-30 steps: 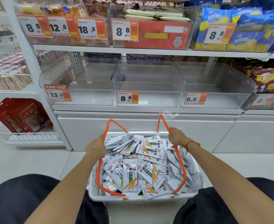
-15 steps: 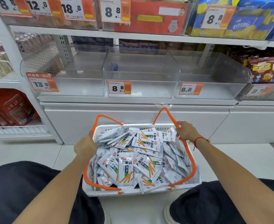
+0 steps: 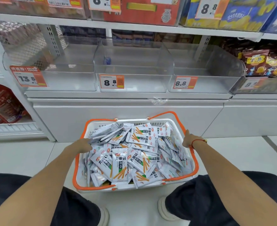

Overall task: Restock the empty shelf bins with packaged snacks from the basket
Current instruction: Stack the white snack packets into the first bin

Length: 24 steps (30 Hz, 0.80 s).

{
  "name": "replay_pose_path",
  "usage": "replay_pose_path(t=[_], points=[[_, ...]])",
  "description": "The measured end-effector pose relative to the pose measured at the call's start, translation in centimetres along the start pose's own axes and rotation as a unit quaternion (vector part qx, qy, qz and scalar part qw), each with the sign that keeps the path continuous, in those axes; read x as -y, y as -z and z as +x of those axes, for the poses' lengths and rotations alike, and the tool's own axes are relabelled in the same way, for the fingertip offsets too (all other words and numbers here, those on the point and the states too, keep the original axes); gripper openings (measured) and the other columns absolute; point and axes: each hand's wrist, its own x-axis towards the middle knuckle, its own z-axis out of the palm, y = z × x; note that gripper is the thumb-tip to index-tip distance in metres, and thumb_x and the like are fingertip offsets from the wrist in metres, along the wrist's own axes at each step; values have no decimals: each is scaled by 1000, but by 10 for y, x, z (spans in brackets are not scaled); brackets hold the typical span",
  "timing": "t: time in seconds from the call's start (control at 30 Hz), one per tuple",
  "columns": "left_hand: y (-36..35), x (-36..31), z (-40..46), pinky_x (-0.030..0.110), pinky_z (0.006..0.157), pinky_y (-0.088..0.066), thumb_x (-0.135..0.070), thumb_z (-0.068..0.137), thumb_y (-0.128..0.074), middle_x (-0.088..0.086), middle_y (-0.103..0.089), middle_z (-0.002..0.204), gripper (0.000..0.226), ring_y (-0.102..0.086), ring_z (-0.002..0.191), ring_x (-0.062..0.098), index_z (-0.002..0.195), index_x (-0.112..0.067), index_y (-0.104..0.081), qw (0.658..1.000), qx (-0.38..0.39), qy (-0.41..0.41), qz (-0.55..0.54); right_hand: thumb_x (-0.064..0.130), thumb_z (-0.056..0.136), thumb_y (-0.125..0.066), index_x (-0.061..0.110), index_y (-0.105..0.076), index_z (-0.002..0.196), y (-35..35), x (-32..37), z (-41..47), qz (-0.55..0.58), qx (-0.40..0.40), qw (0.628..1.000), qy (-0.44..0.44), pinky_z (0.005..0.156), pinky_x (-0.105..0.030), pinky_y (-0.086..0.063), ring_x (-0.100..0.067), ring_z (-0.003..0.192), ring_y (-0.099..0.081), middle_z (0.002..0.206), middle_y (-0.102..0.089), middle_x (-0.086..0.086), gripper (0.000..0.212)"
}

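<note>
Fingers of both hands hidden, grip unclear, left hand (image 3: 83, 145) and right hand (image 3: 189, 140) at basket (image 3: 150, 186) sides

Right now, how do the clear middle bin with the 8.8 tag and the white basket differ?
The middle bin sits on the shelf; the basket sits on the floor. The middle bin is clear plastic and empty; the basket is white with orange handles and heaped with snack packets. Both are open-topped.

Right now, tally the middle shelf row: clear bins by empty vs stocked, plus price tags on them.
Empty clear bins: 3 (left, middle, right)
Stocked clear bins: 1 (far right, holding dark snack bags)
Price tags: 4 (13.5, 8.8, 8.8, one blurred)
Total: 8
</note>
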Motion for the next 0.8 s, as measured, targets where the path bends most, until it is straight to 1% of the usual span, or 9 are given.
replay_pose_path(t=[0.07,0.13,0.2,0.27,0.33,0.4,0.47,0.57,0.8], points=[[7,-14,-5,27,112,-20,-14,102,-37,12,-13,159,55,-17,146,24,152,-11,-15,1000,5,-17,22,10,81,-47,17,-10,150,0,-7,7,-30,17,999,-5,87,-39,-45,-29,108,-56,125,-53,-11,78],[12,-23,-7,26,110,-22,-15,102,-36,13,-19,158,51,-21,144,24,150,-6,-23,999,-4,-35,25,11,80,-43,18,-30,146,3,-9,10,-84,65,994,0,86,-36,-42,-23,97,-56,128,-52,-6,68],[16,-30,-12,27,108,-24,-15,102,-36,14,-23,156,47,-25,143,25,147,-3,-29,998,-17,-50,22,8,84,-39,15,-40,143,5,-2,-8,-129,91,987,42,99,-34,-41,-20,121,-52,144,-45,-6,59],[21,-35,-13,29,109,-26,-13,100,-40,11,-22,157,48,-26,142,26,147,-8,-32,997,-41,-60,-15,6,92,-37,10,-36,145,10,12,-31,-97,68,987,109,110,-35,-35,-24,136,-39,151,-37,-11,54],[25,-41,-14,30,110,-28,-10,96,-44,7,-24,157,50,-29,141,25,146,-13,-37,994,-74,-75,-42,9,98,-36,12,-32,148,15,27,-45,-41,19,985,168,114,-35,-27,-25,142,-29,155,-27,-10,50],[27,-45,-17,29,107,-31,-7,94,-45,7,-33,153,49,-35,138,24,142,-14,-43,988,-105,-93,-64,13,99,-40,14,-36,145,19,42,-53,1,-10,976,218,116,-34,-21,-24,144,-23,156,-24,-7,46],[28,-44,-20,28,102,-36,-6,94,-46,8,-44,146,45,-44,131,23,138,-14,-48,982,-131,-103,-85,12,98,-42,15,-43,141,22,56,-58,14,-30,966,255,114,-33,-23,-24,142,-27,154,-29,-6,44],[32,-37,-19,30,100,-39,-7,92,-48,4,-53,137,39,-50,123,22,129,-16,-56,975,-173,-97,-103,7,95,-42,16,-51,135,26,83,-63,6,-52,955,293,107,-32,-33,-24,134,-39,149,-38,-6,42],[45,-16,10,31,98,-42,-3,91,-45,1,-57,133,39,-53,121,22,122,-19,-61,971,-190,-53,-136,8,94,-43,20,-55,131,38,157,-48,-28,-54,934,353,106,-37,-37,-23,130,-43,142,-46,-3,41]])
